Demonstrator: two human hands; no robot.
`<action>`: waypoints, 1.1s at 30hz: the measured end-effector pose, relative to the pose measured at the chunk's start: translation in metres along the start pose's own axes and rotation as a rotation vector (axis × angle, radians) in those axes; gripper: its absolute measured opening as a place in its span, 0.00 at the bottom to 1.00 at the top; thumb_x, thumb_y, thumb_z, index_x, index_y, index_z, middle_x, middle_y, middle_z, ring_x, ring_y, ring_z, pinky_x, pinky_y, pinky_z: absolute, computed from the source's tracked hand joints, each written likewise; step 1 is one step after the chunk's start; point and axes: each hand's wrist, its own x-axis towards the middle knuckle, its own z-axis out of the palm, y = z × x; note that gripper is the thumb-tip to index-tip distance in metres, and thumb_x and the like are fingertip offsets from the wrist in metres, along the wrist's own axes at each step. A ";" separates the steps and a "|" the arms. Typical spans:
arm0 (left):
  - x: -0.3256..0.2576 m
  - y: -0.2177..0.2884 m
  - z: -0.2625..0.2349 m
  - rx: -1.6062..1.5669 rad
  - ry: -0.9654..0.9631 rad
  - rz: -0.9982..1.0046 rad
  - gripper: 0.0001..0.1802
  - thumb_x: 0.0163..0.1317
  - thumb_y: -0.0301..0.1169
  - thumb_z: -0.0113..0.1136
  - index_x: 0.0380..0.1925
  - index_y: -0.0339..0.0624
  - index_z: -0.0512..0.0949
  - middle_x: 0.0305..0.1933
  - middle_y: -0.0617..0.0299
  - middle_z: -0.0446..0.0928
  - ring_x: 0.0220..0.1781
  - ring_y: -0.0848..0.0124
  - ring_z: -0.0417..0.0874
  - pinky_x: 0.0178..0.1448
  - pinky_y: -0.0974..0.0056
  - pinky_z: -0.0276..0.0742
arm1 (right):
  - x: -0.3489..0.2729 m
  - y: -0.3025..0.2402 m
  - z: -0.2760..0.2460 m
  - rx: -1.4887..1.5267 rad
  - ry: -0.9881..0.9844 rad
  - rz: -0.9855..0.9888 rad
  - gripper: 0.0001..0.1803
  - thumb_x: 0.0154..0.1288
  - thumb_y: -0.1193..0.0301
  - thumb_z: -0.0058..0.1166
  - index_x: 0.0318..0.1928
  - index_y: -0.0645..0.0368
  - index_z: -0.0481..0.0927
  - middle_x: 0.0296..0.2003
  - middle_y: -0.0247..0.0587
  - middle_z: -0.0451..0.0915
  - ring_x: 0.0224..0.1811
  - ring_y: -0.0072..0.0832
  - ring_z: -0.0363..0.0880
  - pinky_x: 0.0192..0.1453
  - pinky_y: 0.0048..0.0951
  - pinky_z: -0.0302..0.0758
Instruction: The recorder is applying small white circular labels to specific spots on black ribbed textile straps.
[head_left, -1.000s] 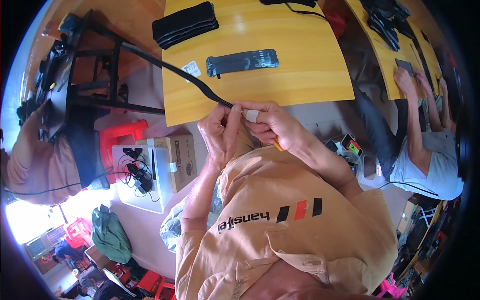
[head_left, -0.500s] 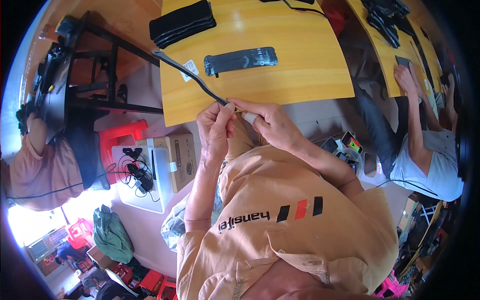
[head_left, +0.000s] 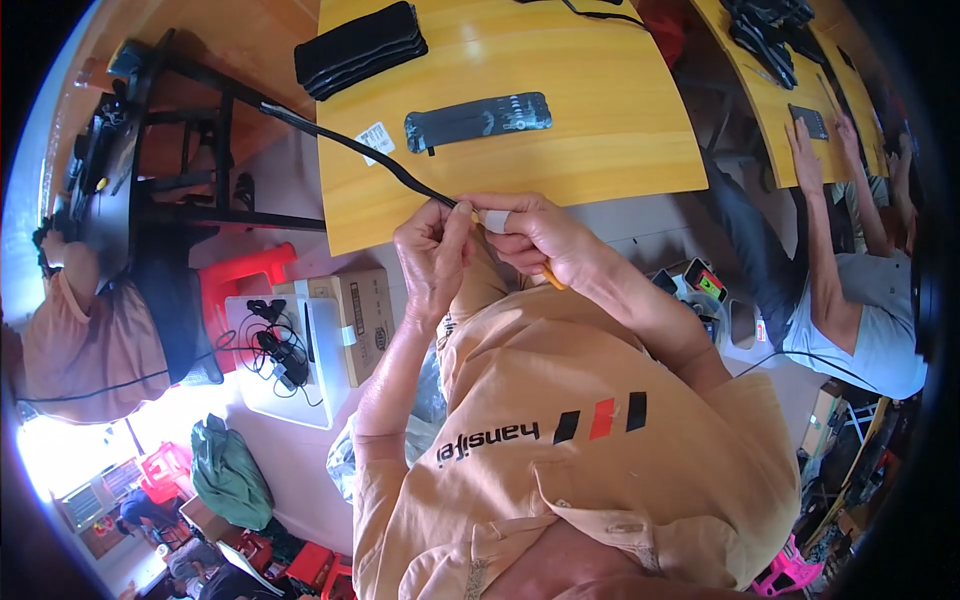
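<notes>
My left hand (head_left: pixel 432 250) is closed, pinching the near end of a long black strap (head_left: pixel 385 170) just off the table's front edge. The strap's far end sticks out to the upper left, past the table's left edge. Against my left fingertips is my right hand (head_left: pixel 550 238), with white tape round one finger. It is closed around a slim yellow-handled tool (head_left: pixel 554 278), whose rear end pokes out below the palm. Its working tip is hidden between the fingers. A flat black strip with pale marks (head_left: pixel 478 122) lies on the table beyond my hands.
On the yellow wooden table (head_left: pixel 600 150) are a stack of black fabric pieces (head_left: pixel 360 50) and a white label (head_left: pixel 376 137). A white bin lid with black cables (head_left: pixel 300 400) and a carton (head_left: pixel 365 320) stand at left. Co-workers sit on both sides.
The strap's far end has swung left, beyond the table's edge. My right hand has turned, and the yellow handle now shows below its palm. My left hand has stayed nearly in place.
</notes>
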 end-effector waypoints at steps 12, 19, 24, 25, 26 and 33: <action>0.000 0.000 0.001 0.078 0.060 0.057 0.14 0.58 0.30 0.57 0.17 0.36 0.72 0.13 0.67 0.69 0.15 0.83 0.65 0.19 0.77 0.58 | 0.003 0.004 0.015 -0.176 0.089 -0.234 0.24 0.57 0.83 0.36 0.53 0.58 0.74 0.17 0.23 0.66 0.15 0.09 0.55 0.16 0.12 0.52; 0.002 0.009 0.004 0.109 0.111 0.046 0.12 0.59 0.29 0.57 0.20 0.34 0.72 0.14 0.68 0.67 0.18 0.83 0.64 0.22 0.76 0.60 | 0.008 0.017 0.013 -0.797 0.307 -0.652 0.23 0.56 0.86 0.40 0.52 0.58 0.74 0.34 0.43 0.78 0.27 0.23 0.73 0.32 0.21 0.70; 0.000 0.005 0.003 0.159 0.097 0.095 0.13 0.61 0.32 0.55 0.21 0.35 0.71 0.17 0.67 0.70 0.19 0.81 0.70 0.23 0.77 0.66 | 0.011 0.024 0.014 -0.876 0.410 -0.808 0.23 0.54 0.84 0.43 0.50 0.52 0.76 0.31 0.52 0.78 0.23 0.36 0.76 0.30 0.28 0.72; -0.001 0.004 0.003 0.177 0.102 0.117 0.13 0.62 0.31 0.54 0.21 0.35 0.71 0.16 0.67 0.70 0.18 0.81 0.70 0.23 0.77 0.66 | 0.011 0.025 0.012 -0.899 0.412 -0.787 0.23 0.54 0.84 0.43 0.50 0.52 0.76 0.31 0.52 0.78 0.24 0.37 0.77 0.30 0.28 0.72; -0.001 0.004 0.003 0.178 0.105 0.114 0.13 0.62 0.31 0.54 0.21 0.35 0.71 0.16 0.67 0.70 0.18 0.81 0.70 0.23 0.77 0.66 | 0.012 0.026 0.011 -0.922 0.415 -0.766 0.23 0.54 0.84 0.43 0.50 0.52 0.77 0.31 0.52 0.78 0.25 0.37 0.77 0.31 0.28 0.72; -0.003 0.004 -0.002 0.163 0.062 0.225 0.12 0.58 0.26 0.55 0.18 0.34 0.71 0.12 0.66 0.69 0.15 0.83 0.67 0.20 0.76 0.60 | 0.005 0.015 0.011 -0.625 0.196 -0.674 0.20 0.58 0.85 0.39 0.49 0.62 0.76 0.35 0.42 0.81 0.26 0.22 0.76 0.29 0.23 0.71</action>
